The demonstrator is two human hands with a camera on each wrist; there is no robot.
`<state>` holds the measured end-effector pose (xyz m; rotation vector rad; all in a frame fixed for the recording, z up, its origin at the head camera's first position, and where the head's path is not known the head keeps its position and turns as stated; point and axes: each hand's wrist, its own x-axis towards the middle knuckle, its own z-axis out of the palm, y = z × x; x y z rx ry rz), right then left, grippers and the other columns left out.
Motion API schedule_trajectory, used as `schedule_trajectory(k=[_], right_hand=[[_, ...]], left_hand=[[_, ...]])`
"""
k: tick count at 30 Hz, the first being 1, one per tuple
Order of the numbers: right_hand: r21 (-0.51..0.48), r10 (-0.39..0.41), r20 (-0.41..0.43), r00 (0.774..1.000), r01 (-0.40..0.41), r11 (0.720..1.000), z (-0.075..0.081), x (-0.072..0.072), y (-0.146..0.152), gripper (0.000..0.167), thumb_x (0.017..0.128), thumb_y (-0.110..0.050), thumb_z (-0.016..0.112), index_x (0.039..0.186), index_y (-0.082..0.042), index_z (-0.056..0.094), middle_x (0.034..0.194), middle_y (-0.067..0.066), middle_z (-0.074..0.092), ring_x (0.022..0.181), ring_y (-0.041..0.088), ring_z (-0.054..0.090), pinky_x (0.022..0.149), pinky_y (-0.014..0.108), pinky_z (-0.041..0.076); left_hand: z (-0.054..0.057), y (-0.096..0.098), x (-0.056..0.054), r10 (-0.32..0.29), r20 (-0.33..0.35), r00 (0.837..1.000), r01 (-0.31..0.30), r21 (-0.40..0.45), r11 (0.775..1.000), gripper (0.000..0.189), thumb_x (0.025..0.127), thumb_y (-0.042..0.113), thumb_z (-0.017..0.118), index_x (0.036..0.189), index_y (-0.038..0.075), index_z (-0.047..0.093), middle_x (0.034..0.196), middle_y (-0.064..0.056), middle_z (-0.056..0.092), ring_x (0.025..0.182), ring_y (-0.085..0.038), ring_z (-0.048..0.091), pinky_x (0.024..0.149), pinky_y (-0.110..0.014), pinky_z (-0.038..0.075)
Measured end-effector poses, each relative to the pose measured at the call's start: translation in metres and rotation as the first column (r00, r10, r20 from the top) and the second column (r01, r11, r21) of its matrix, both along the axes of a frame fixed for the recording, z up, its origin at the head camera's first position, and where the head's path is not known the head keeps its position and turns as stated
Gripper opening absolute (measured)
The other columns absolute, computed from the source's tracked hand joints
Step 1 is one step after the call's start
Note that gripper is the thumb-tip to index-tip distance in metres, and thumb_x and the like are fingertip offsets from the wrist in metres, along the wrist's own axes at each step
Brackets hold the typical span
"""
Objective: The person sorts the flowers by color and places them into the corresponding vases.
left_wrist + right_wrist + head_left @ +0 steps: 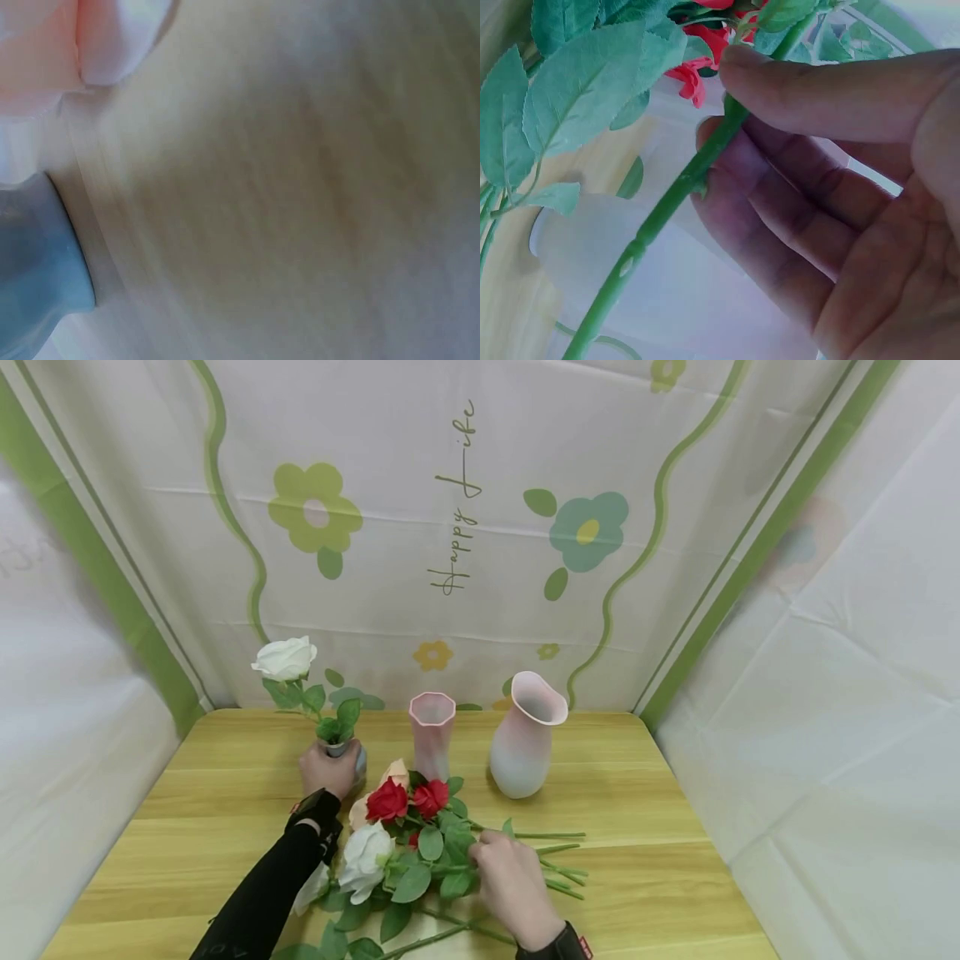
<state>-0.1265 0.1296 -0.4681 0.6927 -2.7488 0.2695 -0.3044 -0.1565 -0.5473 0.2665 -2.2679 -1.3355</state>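
Observation:
At the left my left hand (328,771) grips a small grey-blue vase (362,766) near its neck. A white rose (285,658) with green leaves stands in that vase, tilted left. The vase (41,266) also shows at the edge of the left wrist view, below pale peach petals (116,37); the left fingers are out of that view. Over the pile my right hand (512,881) pinches a green rose stem (667,202) between thumb and fingers. Which bloom that stem carries, I cannot tell. Red roses (387,799) and a white rose (365,862) lie beside this hand.
A pink fluted vase (432,735) stands behind the flower pile. To its right is a larger pink-and-white vase (521,747) with a flared mouth. Loose stems (562,868) point right across the wooden table (652,827). Patterned cloth (480,635) walls the back.

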Motion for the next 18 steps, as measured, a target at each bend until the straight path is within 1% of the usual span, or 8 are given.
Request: schedule_trajectory(k=[4, 8, 11, 15, 18], right_hand=[[-0.008, -0.007, -0.032, 0.999, 0.007, 1.0, 0.0008, -0.0007, 0.0025, 0.031, 0.064, 0.015, 0.068, 0.073, -0.014, 0.075, 0.066, -0.007, 0.05, 0.056, 0.008, 0.052, 0.042, 0.016, 0.034], [-0.031, -0.018, -0.028, 0.999, 0.017, 0.999, 0.0007, -0.0005, 0.0042, 0.027, 0.067, 0.013, 0.071, 0.074, -0.013, 0.075, 0.069, -0.006, 0.052, 0.058, 0.009, 0.054, 0.043, 0.017, 0.035], [-0.049, -0.019, -0.034, 0.999, 0.018, 0.999, 0.0011, -0.0005, 0.0051, 0.028, 0.07, 0.013, 0.07, 0.074, -0.014, 0.074, 0.069, -0.007, 0.051, 0.059, 0.009, 0.054, 0.043, 0.017, 0.035], [-0.068, -0.015, -0.038, 0.999, 0.013, 0.998, 0.0019, -0.0007, 0.0058, 0.028, 0.073, 0.013, 0.069, 0.076, -0.014, 0.075, 0.07, -0.006, 0.052, 0.06, 0.009, 0.055, 0.043, 0.016, 0.036], [-0.086, -0.011, -0.04, 0.999, 0.007, 0.996, 0.0025, -0.0008, 0.0061, 0.026, 0.073, 0.013, 0.071, 0.077, -0.012, 0.075, 0.071, -0.006, 0.053, 0.06, 0.009, 0.055, 0.044, 0.015, 0.037]], left_hand=[[0.0005, 0.0002, 0.0004, 0.005, 0.013, 1.0, -0.004, -0.007, 1.0, 0.031, 0.091, 0.031, 0.068, 0.083, 0.001, 0.062, 0.077, -0.018, 0.066, 0.074, -0.034, 0.062, 0.071, -0.045, 0.047], [0.0013, 0.0008, 0.0009, 0.013, 0.029, 0.999, -0.013, -0.014, 1.0, 0.033, 0.09, 0.031, 0.069, 0.075, 0.003, 0.057, 0.069, -0.014, 0.062, 0.067, -0.03, 0.059, 0.065, -0.04, 0.043], [0.0019, 0.0011, 0.0011, 0.017, 0.03, 0.999, -0.016, -0.017, 1.0, 0.033, 0.09, 0.03, 0.068, 0.075, 0.004, 0.058, 0.069, -0.013, 0.062, 0.067, -0.029, 0.059, 0.065, -0.04, 0.043], [0.0022, 0.0013, 0.0014, 0.014, 0.033, 0.999, -0.013, -0.012, 1.0, 0.031, 0.091, 0.03, 0.068, 0.079, 0.002, 0.06, 0.073, -0.015, 0.064, 0.069, -0.03, 0.06, 0.067, -0.041, 0.044], [0.0027, 0.0015, 0.0017, 0.011, 0.036, 0.999, -0.01, -0.01, 1.0, 0.03, 0.091, 0.03, 0.068, 0.082, 0.002, 0.061, 0.074, -0.015, 0.065, 0.071, -0.031, 0.06, 0.068, -0.041, 0.044]])
